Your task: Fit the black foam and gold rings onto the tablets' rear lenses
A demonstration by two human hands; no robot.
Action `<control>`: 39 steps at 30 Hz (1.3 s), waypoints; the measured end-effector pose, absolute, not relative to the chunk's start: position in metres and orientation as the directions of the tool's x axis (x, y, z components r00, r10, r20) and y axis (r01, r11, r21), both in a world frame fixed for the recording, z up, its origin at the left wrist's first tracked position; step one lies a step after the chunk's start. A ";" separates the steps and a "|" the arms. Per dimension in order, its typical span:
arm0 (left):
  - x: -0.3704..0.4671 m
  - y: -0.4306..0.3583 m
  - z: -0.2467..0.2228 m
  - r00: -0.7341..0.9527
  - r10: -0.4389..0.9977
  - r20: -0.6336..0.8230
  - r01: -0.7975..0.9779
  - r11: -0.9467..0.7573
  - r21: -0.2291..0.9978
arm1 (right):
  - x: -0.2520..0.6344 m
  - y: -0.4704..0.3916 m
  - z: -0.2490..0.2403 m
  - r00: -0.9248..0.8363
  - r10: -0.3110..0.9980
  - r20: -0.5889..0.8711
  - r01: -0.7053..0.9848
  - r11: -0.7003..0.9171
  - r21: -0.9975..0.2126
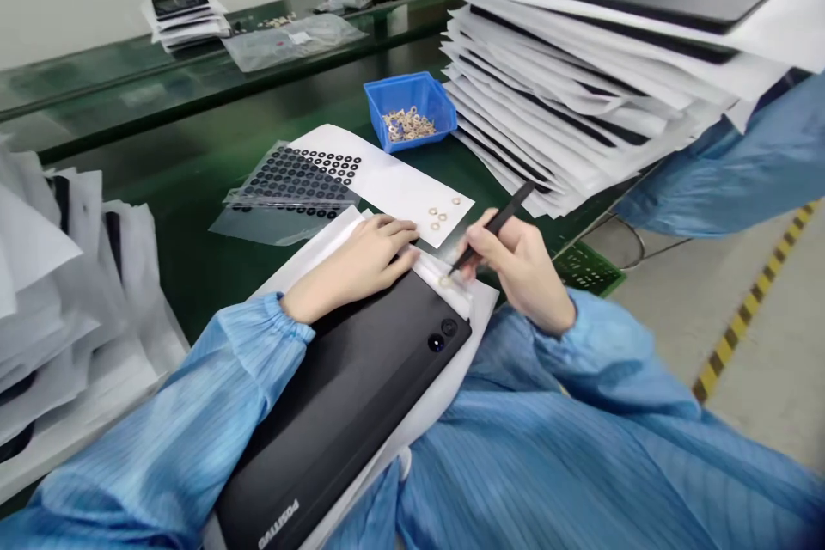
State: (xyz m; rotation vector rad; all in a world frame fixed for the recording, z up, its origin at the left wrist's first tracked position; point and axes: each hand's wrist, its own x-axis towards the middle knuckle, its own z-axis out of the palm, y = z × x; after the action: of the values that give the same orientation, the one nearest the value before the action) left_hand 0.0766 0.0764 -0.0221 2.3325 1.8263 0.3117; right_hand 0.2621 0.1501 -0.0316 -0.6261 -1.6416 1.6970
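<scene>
A black tablet back cover point(341, 378) marked POSITIVO lies on white foam sheeting point(480, 309) at the table's near edge, its camera rings toward the right. Across its far edge rests my left hand point(374, 258), fingers stretched out and flat. Black tweezers point(499, 223) are pinched in my right hand point(516, 262), pointing down at a small gold ring point(446, 281) by the cover's right end. Whether the tips grip that ring I cannot tell. Just beyond, several gold rings point(443, 216) sit on a white sheet point(393, 189).
A blue bin point(412, 94) of small rings stands behind the white sheet. Clear film with black ring stickers point(302, 180) lies left of it. Tall stacks of foam-wrapped covers rise at right point(580, 94) and left point(70, 292). A green circuit board point(589, 266) sits near the right edge.
</scene>
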 end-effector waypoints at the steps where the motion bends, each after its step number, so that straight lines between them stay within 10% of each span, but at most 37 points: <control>1: 0.078 0.074 -0.022 0.231 0.969 0.088 0.933 -0.246 0.261 | 0.268 0.139 -0.034 -0.651 0.753 0.097 -0.163 -0.013 -0.987; 8: 0.107 0.008 -0.008 0.187 0.952 0.242 0.843 -0.281 0.458 | 0.283 0.108 -0.054 -0.593 0.802 0.079 -0.237 -0.080 -0.968; 16: 0.130 -0.023 -0.013 0.361 0.923 0.133 0.896 -0.383 0.226 | 0.283 0.110 -0.049 -0.608 0.788 0.090 -0.124 0.018 -0.992; 39: 0.130 -0.020 -0.011 0.351 0.928 0.128 0.899 -0.372 0.233 | 0.288 0.109 -0.050 -0.613 0.784 0.099 -0.049 0.088 -0.995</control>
State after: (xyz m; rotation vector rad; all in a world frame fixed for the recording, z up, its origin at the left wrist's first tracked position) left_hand 0.1298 -0.0196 -0.0108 2.4792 1.6853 0.3616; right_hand 0.2875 0.1090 -0.0496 -0.7305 -1.7058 1.6001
